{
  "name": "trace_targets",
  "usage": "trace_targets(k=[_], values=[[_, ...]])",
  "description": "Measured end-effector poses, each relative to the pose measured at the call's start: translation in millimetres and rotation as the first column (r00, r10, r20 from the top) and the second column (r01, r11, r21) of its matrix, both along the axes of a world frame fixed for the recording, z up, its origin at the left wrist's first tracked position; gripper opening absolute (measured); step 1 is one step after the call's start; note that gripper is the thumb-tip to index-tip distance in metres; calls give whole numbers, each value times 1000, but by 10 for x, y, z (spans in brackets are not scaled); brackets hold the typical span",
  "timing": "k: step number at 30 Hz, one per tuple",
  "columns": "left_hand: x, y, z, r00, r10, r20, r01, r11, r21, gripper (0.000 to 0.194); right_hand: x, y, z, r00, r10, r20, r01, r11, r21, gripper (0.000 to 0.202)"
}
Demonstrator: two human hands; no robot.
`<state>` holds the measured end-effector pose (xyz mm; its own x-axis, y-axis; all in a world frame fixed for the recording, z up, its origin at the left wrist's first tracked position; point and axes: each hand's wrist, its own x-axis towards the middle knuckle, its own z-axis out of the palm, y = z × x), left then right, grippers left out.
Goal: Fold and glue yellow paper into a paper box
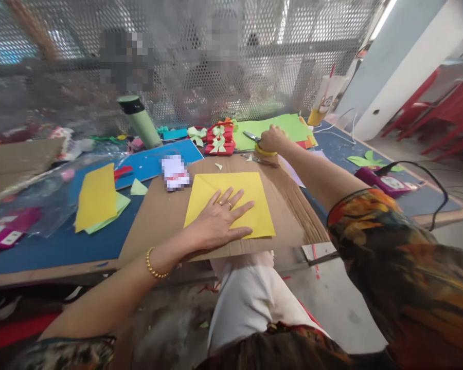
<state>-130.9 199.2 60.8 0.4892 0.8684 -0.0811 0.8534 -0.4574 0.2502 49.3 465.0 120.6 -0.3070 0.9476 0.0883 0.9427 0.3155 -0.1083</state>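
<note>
My left hand (pixel 226 218) lies flat on a square sheet of yellow paper (pixel 250 187), fingers spread. A crease runs across the sheet's upper left corner. Under the paper is a piece of brown cardboard (pixel 150 226). My right hand (pixel 273 140) reaches to the back of the table, its fingers closed on a pair of scissors (pixel 251 136) with yellow handles; the hand partly covers them. Just in front of it, a second pair of metal scissors (pixel 265 162) lies on the cardboard. Light green sheets (pixel 254 126) are spread behind the right hand.
Red bundles with pale green bows (pixel 219 140) sit at the back, near a green bottle (pixel 141 121). Folded yellow paper (pixel 96 198) and a blue board (pixel 154 162) lie left. A drink cup (pixel 322 100) and a purple power socket (pixel 384 181) with a black cable stand right.
</note>
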Motion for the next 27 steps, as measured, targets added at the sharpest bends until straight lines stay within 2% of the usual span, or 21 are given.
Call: trace_targets(k=[2, 5, 7, 8, 10, 11, 13, 15, 17, 18, 20, 23, 27], values=[[-5, 6, -6, 1000, 2, 23, -2, 1000, -9, 79, 30, -284, 87, 995, 98, -15, -97, 994, 59, 49], [24, 3, -12, 998, 1, 70, 1, 1000, -28, 81, 255, -957, 99, 929, 363, -75, -358, 931, 72, 52], [77, -6, -12, 991, 26, 128, -19, 998, -57, 92, 514, -1458, -27, 730, 663, -165, -666, 745, 43, 66], [109, -11, -9, 985, 51, 167, -38, 996, -77, 99, 654, -1682, -124, 662, 722, -201, -735, 678, 16, 82], [166, -22, 12, 959, 113, 261, -84, 990, -117, 108, 898, -2025, -342, 604, 771, -201, -791, 611, -31, 106], [182, -33, 30, 940, 142, 310, -106, 986, -130, 108, 986, -2134, -445, 594, 786, -172, -801, 597, -43, 113], [177, -81, 80, 919, 156, 362, -113, 984, -137, 102, 1080, -2250, -597, 626, 769, -128, -775, 632, 13, 108], [125, -187, 129, 946, 94, 310, -59, 991, -121, 99, 1084, -2292, -668, 643, 762, -77, -758, 647, 82, 93], [51, -355, 155, 989, -29, 142, 44, 994, -102, 110, 1049, -2336, -685, 652, 758, -8, -751, 648, 127, 77], [16, -451, 157, 997, -55, 59, 59, 996, -69, 111, 1033, -2369, -685, 659, 752, 27, -747, 650, 144, 69], [-46, -633, 149, 995, -48, -84, 51, 998, 40, 93, 1022, -2448, -680, 669, 739, 76, -739, 650, 179, 61], [-125, -803, 149, 984, -16, -176, 44, 987, 157, 74, 1065, -2522, -643, 650, 756, 80, -752, 624, 211, 57], [-224, -826, 214, 988, -74, -132, 95, 982, 164, 62, 1165, -2417, -488, 551, 833, -54, -825, 553, 117, 32]])
